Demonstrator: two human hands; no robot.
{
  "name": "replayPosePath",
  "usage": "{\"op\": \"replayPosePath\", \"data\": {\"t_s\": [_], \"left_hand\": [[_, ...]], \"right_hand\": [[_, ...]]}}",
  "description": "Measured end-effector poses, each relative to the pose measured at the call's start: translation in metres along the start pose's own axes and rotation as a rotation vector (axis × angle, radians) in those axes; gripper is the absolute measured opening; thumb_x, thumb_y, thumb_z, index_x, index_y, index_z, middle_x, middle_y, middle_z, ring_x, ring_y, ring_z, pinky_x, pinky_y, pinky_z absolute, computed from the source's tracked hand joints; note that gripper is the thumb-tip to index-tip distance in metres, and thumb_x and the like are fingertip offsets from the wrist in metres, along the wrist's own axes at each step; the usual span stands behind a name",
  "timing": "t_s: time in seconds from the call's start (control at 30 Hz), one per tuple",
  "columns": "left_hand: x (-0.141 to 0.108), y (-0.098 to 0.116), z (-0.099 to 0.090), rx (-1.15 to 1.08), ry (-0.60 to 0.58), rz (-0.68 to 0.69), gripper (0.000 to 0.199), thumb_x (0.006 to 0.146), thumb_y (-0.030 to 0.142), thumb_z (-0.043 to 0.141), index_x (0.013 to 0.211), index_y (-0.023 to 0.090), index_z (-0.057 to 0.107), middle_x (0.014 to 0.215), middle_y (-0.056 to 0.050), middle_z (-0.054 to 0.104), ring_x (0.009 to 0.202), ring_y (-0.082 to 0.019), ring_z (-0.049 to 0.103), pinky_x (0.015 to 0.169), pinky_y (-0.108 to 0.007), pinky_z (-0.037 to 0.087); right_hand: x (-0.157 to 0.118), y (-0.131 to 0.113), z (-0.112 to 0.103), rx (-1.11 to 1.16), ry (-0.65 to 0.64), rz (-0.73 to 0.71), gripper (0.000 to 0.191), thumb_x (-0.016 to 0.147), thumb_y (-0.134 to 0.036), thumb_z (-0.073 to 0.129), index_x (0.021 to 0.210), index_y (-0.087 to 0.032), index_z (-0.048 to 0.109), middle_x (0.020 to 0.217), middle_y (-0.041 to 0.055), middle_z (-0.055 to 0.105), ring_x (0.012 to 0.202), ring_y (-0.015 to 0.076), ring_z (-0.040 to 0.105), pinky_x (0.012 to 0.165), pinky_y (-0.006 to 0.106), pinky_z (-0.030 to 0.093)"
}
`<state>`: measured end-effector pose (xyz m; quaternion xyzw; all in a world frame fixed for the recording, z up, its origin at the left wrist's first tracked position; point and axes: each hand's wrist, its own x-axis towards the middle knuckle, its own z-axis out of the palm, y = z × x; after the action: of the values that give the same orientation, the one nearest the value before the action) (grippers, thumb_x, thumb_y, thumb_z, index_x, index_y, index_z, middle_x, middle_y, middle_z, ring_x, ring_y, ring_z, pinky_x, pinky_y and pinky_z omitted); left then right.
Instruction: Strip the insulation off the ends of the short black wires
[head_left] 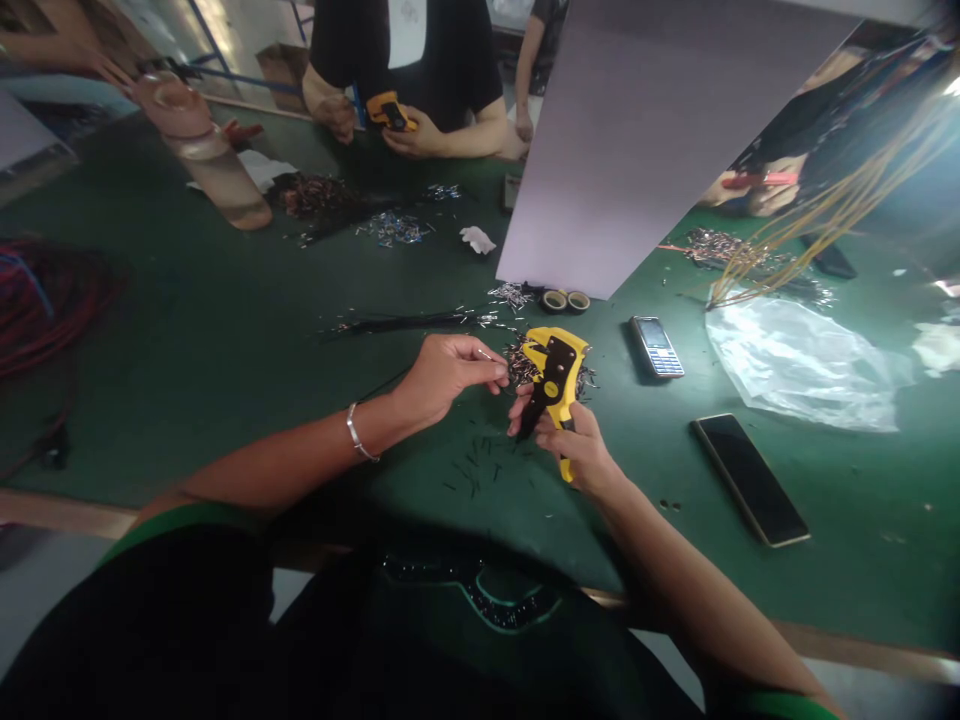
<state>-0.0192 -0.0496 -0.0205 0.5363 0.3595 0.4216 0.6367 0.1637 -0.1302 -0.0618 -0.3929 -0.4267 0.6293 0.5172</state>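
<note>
My right hand [589, 450] is wrapped round the handles of a yellow and black wire stripper [556, 362], its jaws pointing up and to the left. Just left of the jaws, my left hand [450, 375] pinches a thin black wire [386, 386], which trails back over the wrist side. A small shiny tip shows at its fingers. Behind the tool lies a heap of small metal terminals [519, 362], partly hidden by it. Short black offcuts [476, 470] are scattered on the green table [322, 400] below my hands. Beyond my left hand lies a bundle of black wires [420, 322].
Two tape rolls [566, 300] sit by an upright pale panel [630, 140]. To the right are a keypad phone [657, 347], a smartphone [750, 480] and a plastic bag [810, 360]. A bottle [217, 170] stands far left. Across the table, a person [412, 80] holds a similar tool.
</note>
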Motion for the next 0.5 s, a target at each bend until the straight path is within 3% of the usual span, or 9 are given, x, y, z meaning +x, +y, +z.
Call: {"op": "replayPosePath", "data": {"t_s": [0.5], "left_hand": [[-0.0060,-0.0054,0.0070,-0.022,-0.036,-0.048,0.007,0.065,0.018,0.075,0.071,0.015,0.073,0.071,-0.005,0.071,0.060,-0.012,0.064,0.066,-0.031,0.053]], "right_hand": [[-0.0002,-0.0010,0.0047,-0.159,0.047,-0.023,0.032,0.070,-0.028,0.073,0.099,-0.018,0.063,0.084,0.0038,0.065,0.069,0.0188,0.061,0.071,0.038,0.052]]}}
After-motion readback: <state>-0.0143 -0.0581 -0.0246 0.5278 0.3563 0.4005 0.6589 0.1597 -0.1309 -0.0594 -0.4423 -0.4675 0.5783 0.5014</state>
